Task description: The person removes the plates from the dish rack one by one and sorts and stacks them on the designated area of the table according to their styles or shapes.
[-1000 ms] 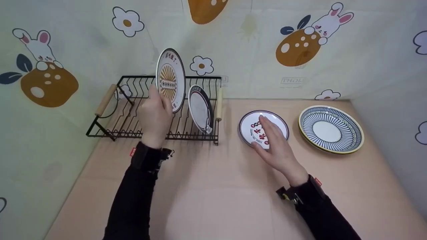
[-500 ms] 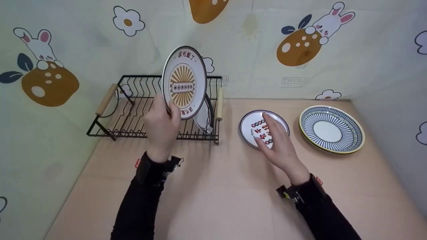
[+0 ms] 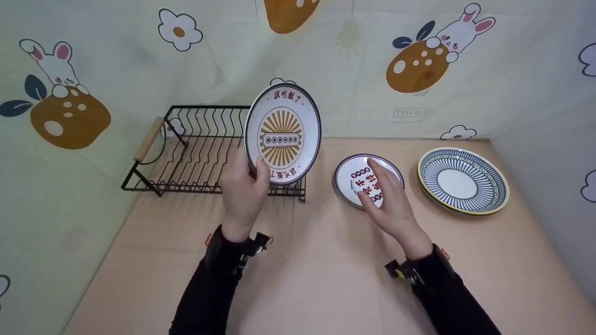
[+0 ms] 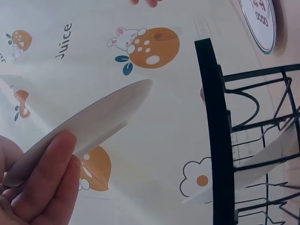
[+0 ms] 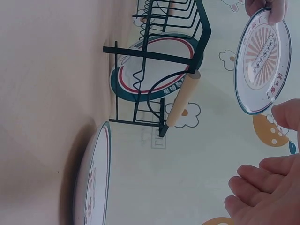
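My left hand (image 3: pixel 244 190) pinches the lower left rim of a white plate (image 3: pixel 282 135) with a yellow sunburst print, thumb on its face, fingers behind. The plate is raised and tilted in front of the right end of a black wire dish rack (image 3: pixel 200 139). In the left wrist view the plate (image 4: pixel 108 110) shows its white underside. A second plate with a dark green rim (image 5: pixel 124 89) stands in the rack, seen in the right wrist view. My right hand (image 3: pixel 393 214), fingers extended and holding nothing, hovers over a small white plate (image 3: pixel 347 174) with red lettering on the table.
A larger blue-striped dish (image 3: pixel 458 184) with a yellow rim, seemingly stacked on another, lies at the right of the table (image 3: pixel 326 279). The rack has wooden handles (image 3: pixel 149 139) at its ends. A printed cloth wall (image 3: pixel 344 83) stands right behind.
My left hand has moved right and toward me with the sunburst plate, out over the front right of the rack, turning its face toward the camera. My right hand has barely moved.
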Demonstrator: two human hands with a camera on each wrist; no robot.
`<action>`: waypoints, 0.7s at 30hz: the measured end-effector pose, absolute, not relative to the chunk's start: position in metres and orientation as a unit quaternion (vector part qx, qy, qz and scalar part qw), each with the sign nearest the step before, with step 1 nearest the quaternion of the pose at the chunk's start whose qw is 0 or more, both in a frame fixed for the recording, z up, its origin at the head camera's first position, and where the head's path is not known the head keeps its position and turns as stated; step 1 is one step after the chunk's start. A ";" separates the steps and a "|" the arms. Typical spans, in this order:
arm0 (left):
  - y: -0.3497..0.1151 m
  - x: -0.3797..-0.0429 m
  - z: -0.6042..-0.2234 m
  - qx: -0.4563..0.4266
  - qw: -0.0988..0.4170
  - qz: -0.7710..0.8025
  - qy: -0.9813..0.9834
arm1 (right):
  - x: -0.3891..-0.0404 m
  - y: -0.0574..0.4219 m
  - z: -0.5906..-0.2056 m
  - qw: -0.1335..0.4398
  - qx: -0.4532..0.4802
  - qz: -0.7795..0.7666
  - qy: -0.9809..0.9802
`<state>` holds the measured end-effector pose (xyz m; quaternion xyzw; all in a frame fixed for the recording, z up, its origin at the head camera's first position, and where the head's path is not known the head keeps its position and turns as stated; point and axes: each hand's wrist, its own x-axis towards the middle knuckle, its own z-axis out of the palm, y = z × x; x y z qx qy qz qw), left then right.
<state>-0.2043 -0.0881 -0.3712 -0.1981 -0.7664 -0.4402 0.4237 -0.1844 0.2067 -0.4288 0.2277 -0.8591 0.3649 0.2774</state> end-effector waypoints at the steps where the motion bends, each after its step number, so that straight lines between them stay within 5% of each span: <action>1: -0.087 -0.204 -0.373 -0.198 0.418 -0.446 -0.766 | -0.184 0.206 -0.429 0.278 0.228 0.367 -0.858; 21: -0.063 -0.191 -0.390 -0.216 0.299 -0.538 -0.758 | -0.184 0.202 -0.425 0.255 0.218 0.439 -0.833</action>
